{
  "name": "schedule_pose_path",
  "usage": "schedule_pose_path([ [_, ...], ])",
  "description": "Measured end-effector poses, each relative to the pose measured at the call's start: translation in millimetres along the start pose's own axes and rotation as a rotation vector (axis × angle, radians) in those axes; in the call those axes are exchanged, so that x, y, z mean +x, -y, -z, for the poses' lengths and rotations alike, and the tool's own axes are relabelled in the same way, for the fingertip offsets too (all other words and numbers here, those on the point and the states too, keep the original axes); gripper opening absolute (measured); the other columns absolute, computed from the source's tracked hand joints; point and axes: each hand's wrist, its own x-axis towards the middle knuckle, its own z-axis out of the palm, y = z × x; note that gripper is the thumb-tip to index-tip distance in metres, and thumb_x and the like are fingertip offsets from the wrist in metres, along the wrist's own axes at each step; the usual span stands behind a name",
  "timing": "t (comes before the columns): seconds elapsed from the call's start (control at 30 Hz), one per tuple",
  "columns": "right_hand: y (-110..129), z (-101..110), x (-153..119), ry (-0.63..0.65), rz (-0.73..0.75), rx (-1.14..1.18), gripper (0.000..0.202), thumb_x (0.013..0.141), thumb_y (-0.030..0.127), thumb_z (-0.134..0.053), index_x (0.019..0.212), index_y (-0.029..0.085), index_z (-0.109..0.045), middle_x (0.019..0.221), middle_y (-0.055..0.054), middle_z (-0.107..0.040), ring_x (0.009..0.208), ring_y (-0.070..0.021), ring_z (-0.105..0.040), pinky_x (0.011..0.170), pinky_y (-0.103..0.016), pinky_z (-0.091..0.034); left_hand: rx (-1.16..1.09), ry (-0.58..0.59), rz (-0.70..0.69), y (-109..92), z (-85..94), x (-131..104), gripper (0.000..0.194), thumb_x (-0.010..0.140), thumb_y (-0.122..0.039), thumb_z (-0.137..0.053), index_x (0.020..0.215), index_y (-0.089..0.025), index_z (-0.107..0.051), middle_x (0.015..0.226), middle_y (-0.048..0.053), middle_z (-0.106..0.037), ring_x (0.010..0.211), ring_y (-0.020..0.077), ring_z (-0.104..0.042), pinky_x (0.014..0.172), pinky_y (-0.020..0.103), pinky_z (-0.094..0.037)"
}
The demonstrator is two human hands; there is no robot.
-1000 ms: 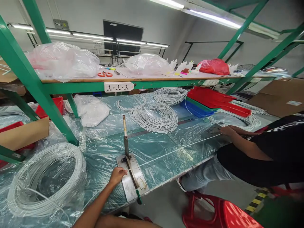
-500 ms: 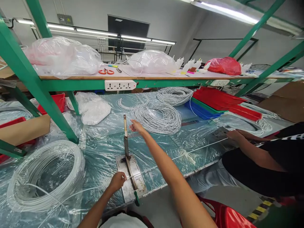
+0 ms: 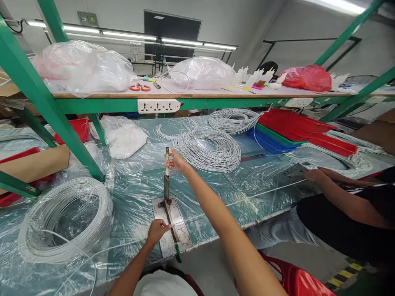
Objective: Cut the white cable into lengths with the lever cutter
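A metal cutter (image 3: 184, 234) with a flat base and a raised lever handle (image 3: 167, 187) stands near the table's front edge. My left hand (image 3: 158, 231) pinches the white tube (image 3: 123, 244) just left of the cutter's bar. From there the tube crosses the cutter and runs right to a co-worker's hands (image 3: 316, 176). My right hand (image 3: 175, 161) has its fingers around the upper part of the upright handle. On the left lies a large coil of white tube (image 3: 66, 220) in clear plastic.
Behind my right hand lie more coils of white tube (image 3: 206, 152). Blue, green and red trays (image 3: 274, 144) are at the back right. A green frame post (image 3: 74, 135) rises at left, below a shelf with plastic bags (image 3: 200, 74). A red chair (image 3: 296, 275) stands below right.
My right hand has closed in on the lever handle and now grips it; before, it was beside it. My left hand has shifted slightly toward the cutter's bar. The view has moved a little.
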Motion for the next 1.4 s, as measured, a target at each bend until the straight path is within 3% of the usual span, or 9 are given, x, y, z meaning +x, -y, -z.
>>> schedule_pose_path([
  [0.17, -10, 18, -59, 0.083, -0.073, 0.047, 0.056, 0.088, 0.061, -0.027, 0.094, 0.014, -0.058, 0.061, -0.009, -0.065, 0.049, -0.0138, -0.059, 0.048, -0.023, -0.045, 0.141, -0.086, 0.052, -4, -2.2, 0, 0.029, 0.076, -0.037, -0.056, 0.056, -0.019, -0.046, 0.057, -0.003, -0.046, 0.061, 0.0145, -0.050, 0.054, 0.022, -0.026],
  [0.33, -50, 36, -144, 0.169, -0.156, -0.001, 0.033, 0.078, 0.046, -0.058, 0.083, 0.014, -0.057, 0.064, -0.009, -0.067, 0.048, -0.0127, -0.059, 0.047, -0.023, -0.045, 0.259, -0.079, 0.046, -4, -6.4, 3, 0.024, 0.081, -0.033, -0.054, 0.061, -0.019, -0.051, 0.062, -0.001, -0.054, 0.066, 0.0156, -0.054, 0.054, 0.021, -0.025],
  [0.47, -95, 38, -205, 0.141, -0.243, 0.009, 0.046, 0.074, 0.037, -0.060, 0.114, 0.017, -0.053, 0.067, -0.004, -0.067, 0.049, -0.0109, -0.058, 0.046, -0.020, -0.043, 0.309, -0.054, 0.026, -3, -8.3, 6, 0.021, 0.083, -0.029, -0.054, 0.066, -0.018, -0.055, 0.065, 0.000, -0.059, 0.068, 0.0156, -0.056, 0.055, 0.021, -0.027],
  [0.57, -128, 33, -228, 0.051, -0.337, 0.017, 0.075, 0.069, 0.024, -0.053, 0.138, 0.017, -0.026, 0.061, -0.001, -0.065, 0.047, -0.0123, -0.058, 0.043, -0.019, -0.040, 0.328, -0.045, 0.030, -5, -7.8, 6, 0.018, 0.085, -0.029, -0.051, 0.075, -0.018, -0.061, 0.072, 0.002, -0.064, 0.073, 0.0163, -0.059, 0.057, 0.022, -0.029],
  [0.7, -170, 23, -232, -0.042, -0.403, -0.023, 0.068, 0.064, 0.022, -0.044, 0.131, 0.014, -0.032, 0.053, 0.002, -0.059, 0.039, -0.0111, -0.051, 0.037, -0.017, -0.033, 0.367, -0.045, 0.051, -9, -6.9, 5, 0.018, 0.086, -0.031, -0.051, 0.085, -0.019, -0.064, 0.086, 0.005, -0.069, 0.083, 0.0183, -0.062, 0.059, 0.022, -0.031],
  [0.83, -209, 11, -224, -0.172, -0.338, -0.098, 0.038, 0.064, 0.025, -0.047, 0.102, 0.019, -0.047, 0.047, 0.008, -0.047, 0.029, -0.0061, -0.035, 0.033, -0.017, -0.020, 0.425, -0.051, 0.069, -13, -6.9, 3, 0.022, 0.088, -0.034, -0.048, 0.087, -0.018, -0.064, 0.090, 0.007, -0.069, 0.086, 0.0199, -0.063, 0.060, 0.023, -0.031],
  [0.93, -235, 6, -219, -0.236, -0.241, -0.110, 0.020, 0.067, 0.036, -0.052, 0.078, 0.019, -0.047, 0.045, 0.010, -0.036, 0.032, -0.0042, -0.025, 0.036, -0.019, -0.017, 0.450, -0.038, 0.073, -16, -6.7, 1, 0.023, 0.089, -0.033, -0.047, 0.086, -0.018, -0.063, 0.088, 0.006, -0.069, 0.084, 0.0185, -0.063, 0.058, 0.023, -0.031],
  [1.13, -277, 3, -219, -0.345, -0.026, -0.233, 0.037, 0.067, 0.055, -0.054, 0.065, 0.019, -0.045, 0.052, 0.005, -0.038, 0.051, -0.0108, -0.038, 0.049, -0.024, -0.030, 0.445, -0.034, 0.065, -17, -5.6, 0, 0.023, 0.089, -0.033, -0.047, 0.083, -0.018, -0.063, 0.082, 0.004, -0.069, 0.080, 0.0162, -0.063, 0.056, 0.021, -0.030],
  [1.4, -295, 6, -221, -0.402, -0.033, -0.464, 0.043, 0.075, 0.054, -0.038, 0.081, 0.016, -0.055, 0.067, -0.004, -0.055, 0.066, -0.0204, -0.053, 0.064, -0.033, -0.039, 0.396, -0.061, 0.087, -14, -8.6, 2, 0.019, 0.087, -0.031, -0.050, 0.082, -0.019, -0.063, 0.082, 0.004, -0.069, 0.080, 0.0178, -0.063, 0.058, 0.022, -0.031],
])
